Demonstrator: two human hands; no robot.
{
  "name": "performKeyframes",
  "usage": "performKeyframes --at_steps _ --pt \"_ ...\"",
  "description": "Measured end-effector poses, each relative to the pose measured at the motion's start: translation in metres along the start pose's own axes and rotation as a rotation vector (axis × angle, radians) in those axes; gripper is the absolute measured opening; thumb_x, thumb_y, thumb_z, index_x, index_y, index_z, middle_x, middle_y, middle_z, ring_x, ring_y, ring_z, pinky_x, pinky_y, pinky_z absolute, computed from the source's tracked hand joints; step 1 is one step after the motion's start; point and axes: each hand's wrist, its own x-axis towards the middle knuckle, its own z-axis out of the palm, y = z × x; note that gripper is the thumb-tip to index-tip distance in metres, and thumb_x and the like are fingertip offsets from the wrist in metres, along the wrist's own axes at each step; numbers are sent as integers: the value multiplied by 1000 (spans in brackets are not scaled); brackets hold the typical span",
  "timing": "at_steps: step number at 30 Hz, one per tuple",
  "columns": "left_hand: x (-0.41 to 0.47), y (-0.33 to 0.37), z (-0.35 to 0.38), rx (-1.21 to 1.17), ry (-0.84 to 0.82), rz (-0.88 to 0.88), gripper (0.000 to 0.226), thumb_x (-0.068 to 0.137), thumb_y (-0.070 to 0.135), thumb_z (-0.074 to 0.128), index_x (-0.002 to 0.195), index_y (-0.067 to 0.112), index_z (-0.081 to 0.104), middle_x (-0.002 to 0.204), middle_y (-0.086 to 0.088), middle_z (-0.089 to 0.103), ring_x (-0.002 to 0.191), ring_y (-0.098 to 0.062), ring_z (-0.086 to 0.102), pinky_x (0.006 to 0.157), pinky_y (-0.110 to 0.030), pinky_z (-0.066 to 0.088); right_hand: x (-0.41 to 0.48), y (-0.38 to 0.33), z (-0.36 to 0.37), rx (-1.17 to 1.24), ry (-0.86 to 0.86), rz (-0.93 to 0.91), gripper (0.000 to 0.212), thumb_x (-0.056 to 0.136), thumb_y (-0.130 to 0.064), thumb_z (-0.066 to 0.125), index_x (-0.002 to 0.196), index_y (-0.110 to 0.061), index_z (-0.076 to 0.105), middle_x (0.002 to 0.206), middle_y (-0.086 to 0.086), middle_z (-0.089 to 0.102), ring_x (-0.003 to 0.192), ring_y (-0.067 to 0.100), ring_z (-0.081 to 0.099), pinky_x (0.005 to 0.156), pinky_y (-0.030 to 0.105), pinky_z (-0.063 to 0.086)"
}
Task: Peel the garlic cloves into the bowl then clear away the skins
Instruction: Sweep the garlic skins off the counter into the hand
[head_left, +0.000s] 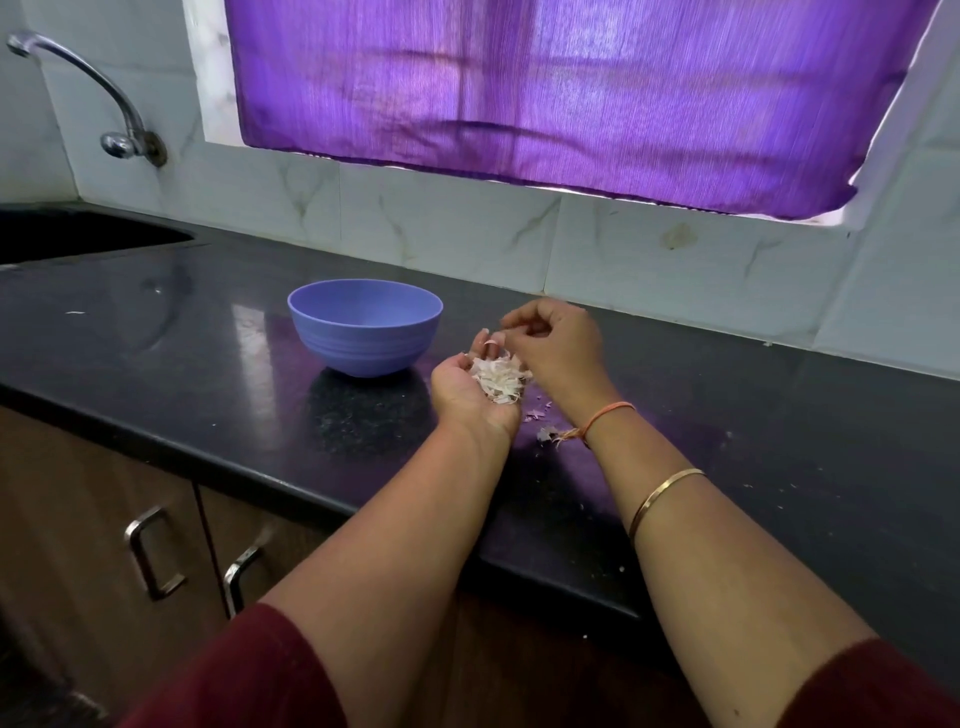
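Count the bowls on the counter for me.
1: the blue bowl stands on the black counter, just left of the left hand. None seem hidden.

This is a kitchen in a home. There is a long black counter (156, 332) with a sink (78, 234) set into it at one end, and a bent metal tap (104, 93) sticks out of the white tiled wall (467, 218) above the sink. Under the counter are brown cupboard doors (78, 467) with shiny metal handles (150, 553), a purple curtain (545, 93) hangs over the window, and a blue bowl (363, 332) sits on the counter.
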Motion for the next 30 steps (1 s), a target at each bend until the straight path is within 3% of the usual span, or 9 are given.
performKeyframes --at_steps 4,8,13,16,20,23,26,29,30 --pt "-3 1 1 -13 -14 -1 34 98 9 24 85 0 54 82 -16 57 74 -23 58 72 -34 48 0 1 -4 -31 8 -34 9 79 -12 70 70 -12 66 62 -7 60 59 7 54 66 27 49" --pt "-3 2 1 -12 -18 1 35 99 11 23 87 0 54 89 -17 57 77 -25 58 75 -37 49 -1 -1 -6 -40 -24 -44 27 86 -25 63 67 -6 67 58 -5 60 59 12 54 67 31 48" --pt "1 2 0 1 19 11 37 98 13 25 85 0 57 97 -15 57 95 -24 58 97 -37 46 0 1 -9 51 -84 -40 15 73 -3 74 75 -13 62 67 -6 57 64 6 52 65 20 48" --pt "-1 5 0 31 22 28 37 99 14 25 85 0 57 92 -14 56 83 -26 57 92 -37 44 2 3 -10 121 2 6 13 78 1 64 77 -11 65 71 -2 61 70 11 57 72 25 50" --pt "-7 15 -4 42 12 45 38 99 14 25 87 0 58 91 -13 57 82 -26 56 88 -37 43 2 11 -13 76 92 125 25 85 0 48 78 -13 68 81 0 66 83 19 60 82 33 48" --pt "-16 23 -9 58 -3 41 36 98 13 26 89 0 59 92 -12 59 83 -27 58 88 -37 44 -1 20 -15 -230 -165 211 28 93 -7 41 93 4 67 105 18 65 103 30 57 90 33 42" --pt "-29 29 -14 60 -26 55 35 97 11 27 89 0 60 90 -12 60 84 -27 59 87 -38 45 -10 17 -12 -303 -379 267 36 99 -12 33 69 -6 53 90 17 56 94 28 50 73 24 31" --pt "-43 36 -18 37 -48 65 35 97 10 28 87 0 60 87 -12 61 83 -27 59 87 -37 46 -17 12 -4 -151 -462 313 33 99 -14 35 110 5 60 119 22 57 112 33 52 78 24 33" --pt "-47 38 -20 27 -53 68 35 96 10 28 86 0 60 86 -12 61 83 -27 59 88 -37 45 -19 9 -2 -104 -486 299 34 98 -12 37 113 8 59 121 23 58 112 33 53 81 26 37"
